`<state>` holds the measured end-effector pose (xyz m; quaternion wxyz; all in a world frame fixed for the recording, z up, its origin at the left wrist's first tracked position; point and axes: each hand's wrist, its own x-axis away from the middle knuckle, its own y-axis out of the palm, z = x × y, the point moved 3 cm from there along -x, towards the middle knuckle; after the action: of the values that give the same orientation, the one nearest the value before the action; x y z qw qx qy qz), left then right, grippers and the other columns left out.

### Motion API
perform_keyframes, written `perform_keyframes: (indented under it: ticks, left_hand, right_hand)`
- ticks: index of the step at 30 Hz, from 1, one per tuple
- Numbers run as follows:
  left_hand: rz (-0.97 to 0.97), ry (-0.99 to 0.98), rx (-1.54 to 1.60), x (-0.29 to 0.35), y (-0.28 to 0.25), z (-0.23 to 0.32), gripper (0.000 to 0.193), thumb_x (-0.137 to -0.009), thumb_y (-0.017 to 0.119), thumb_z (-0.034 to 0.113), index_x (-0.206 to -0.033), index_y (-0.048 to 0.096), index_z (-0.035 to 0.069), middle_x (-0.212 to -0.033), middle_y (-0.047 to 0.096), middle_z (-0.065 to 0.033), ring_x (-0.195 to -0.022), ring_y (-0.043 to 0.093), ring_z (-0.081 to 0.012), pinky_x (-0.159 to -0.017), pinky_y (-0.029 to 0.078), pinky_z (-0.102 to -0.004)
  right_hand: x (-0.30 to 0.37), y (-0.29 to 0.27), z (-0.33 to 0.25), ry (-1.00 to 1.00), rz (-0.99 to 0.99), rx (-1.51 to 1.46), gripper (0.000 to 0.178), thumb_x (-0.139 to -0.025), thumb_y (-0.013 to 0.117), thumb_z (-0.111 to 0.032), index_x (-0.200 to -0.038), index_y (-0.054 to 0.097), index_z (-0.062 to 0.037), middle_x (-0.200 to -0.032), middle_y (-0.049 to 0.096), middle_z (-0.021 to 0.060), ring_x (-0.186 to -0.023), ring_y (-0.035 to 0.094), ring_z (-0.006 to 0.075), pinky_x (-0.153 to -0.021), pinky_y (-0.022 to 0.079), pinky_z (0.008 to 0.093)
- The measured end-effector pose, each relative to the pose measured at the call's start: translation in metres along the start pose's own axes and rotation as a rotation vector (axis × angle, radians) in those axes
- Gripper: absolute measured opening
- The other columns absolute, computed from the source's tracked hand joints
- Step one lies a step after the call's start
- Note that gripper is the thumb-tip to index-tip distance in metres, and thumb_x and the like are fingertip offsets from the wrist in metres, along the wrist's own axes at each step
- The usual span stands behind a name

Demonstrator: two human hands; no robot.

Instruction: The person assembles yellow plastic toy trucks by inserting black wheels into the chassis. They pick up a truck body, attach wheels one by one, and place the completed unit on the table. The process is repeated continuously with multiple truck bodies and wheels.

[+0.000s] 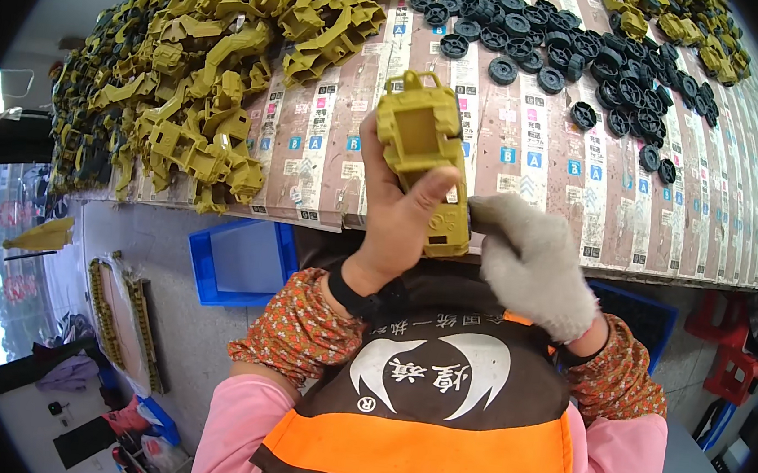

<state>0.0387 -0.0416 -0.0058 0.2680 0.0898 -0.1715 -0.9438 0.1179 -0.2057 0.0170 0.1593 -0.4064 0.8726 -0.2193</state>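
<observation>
White-gloved right hand (534,264): fingers curled at lower side of yellow toy truck (419,136), can't tell if pinching anything. Bare left hand (395,224) grasps truck, thumb across it, above near edge of table (507,216). Farther out: black wheels (630,92) ahead right, yellow truck parts (228,57) heaped left, blue bin (200,257) below.

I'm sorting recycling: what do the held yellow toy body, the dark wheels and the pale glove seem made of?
Toy body: probably plastic, satin, with crisp moulded edges. Wheels: likely plastic, slight sheen, moulded spokes; rubber possible. Glove: apparently knitted fabric, matte, fuzzy-surfaced.
</observation>
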Motion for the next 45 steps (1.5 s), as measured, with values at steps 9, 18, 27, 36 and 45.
perform_keyframes:
  ticks: [9, 18, 27, 36, 45]
  left_hand:
    - [-0.456, -0.283, -0.439, -0.014, 0.004, 0.006, 0.1, -0.091, 0.083, 0.009, -0.163, 0.014, 0.017, -0.12, 0.054, -0.014, -0.106, 0.066, -0.0226, -0.094, 0.055, -0.0357]
    - [-0.353, -0.439, 0.482, -0.013, -0.03, 0.003, 0.084, -0.104, 0.069, 0.044, -0.166, 0.019, 0.019, -0.153, 0.054, -0.0148, -0.132, 0.061, -0.0286, -0.102, 0.054, -0.0412]
    - [0.068, -0.361, 0.277, -0.022, -0.018, -0.007, 0.052, -0.108, 0.062, 0.046, -0.138, 0.06, 0.004, -0.123, 0.071, -0.0161, -0.111, 0.073, -0.0269, -0.09, 0.066, -0.0427]
    - [-0.002, -0.544, 0.326, -0.009, -0.025, -0.007, 0.054, -0.106, 0.067, 0.047, -0.142, 0.054, 0.01, -0.113, 0.067, -0.0068, -0.099, 0.075, -0.0228, -0.076, 0.065, -0.0324]
    - [0.009, -0.556, 0.364, -0.002, -0.019, -0.018, 0.05, -0.106, 0.069, 0.04, -0.143, 0.051, 0.013, -0.115, 0.065, -0.0032, -0.099, 0.07, -0.0144, -0.08, 0.064, -0.0317]
  right_hand:
    - [-0.035, -0.04, 0.002, 0.007, -0.001, -0.22, 0.05, -0.092, 0.076, -0.016, -0.139, 0.063, -0.0025, -0.123, 0.071, 0.0102, -0.109, 0.069, 0.0195, -0.092, 0.057, 0.0342]
    - [-0.008, -0.044, 0.029, 0.564, 0.159, -0.838, 0.034, -0.099, 0.071, -0.021, -0.122, 0.064, 0.0025, -0.106, 0.071, 0.0085, -0.092, 0.069, 0.0137, -0.077, 0.056, 0.0271]
    - [-0.011, -0.041, 0.01, 0.175, -0.053, -0.113, 0.027, -0.094, 0.075, -0.013, -0.119, 0.071, -0.0019, -0.1, 0.075, 0.013, -0.097, 0.074, 0.0193, -0.086, 0.058, 0.0333]
    - [-0.092, -0.111, 0.088, 0.146, 0.101, 0.91, 0.027, -0.098, 0.064, -0.024, -0.116, 0.066, -0.0035, -0.113, 0.066, 0.0225, -0.109, 0.068, 0.0423, -0.093, 0.056, 0.0505]
    - [-0.076, -0.093, 0.068, 0.17, 0.097, 0.578, 0.028, -0.095, 0.069, -0.021, -0.11, 0.056, -0.0007, -0.104, 0.067, 0.0213, -0.094, 0.07, 0.0436, -0.082, 0.057, 0.0494]
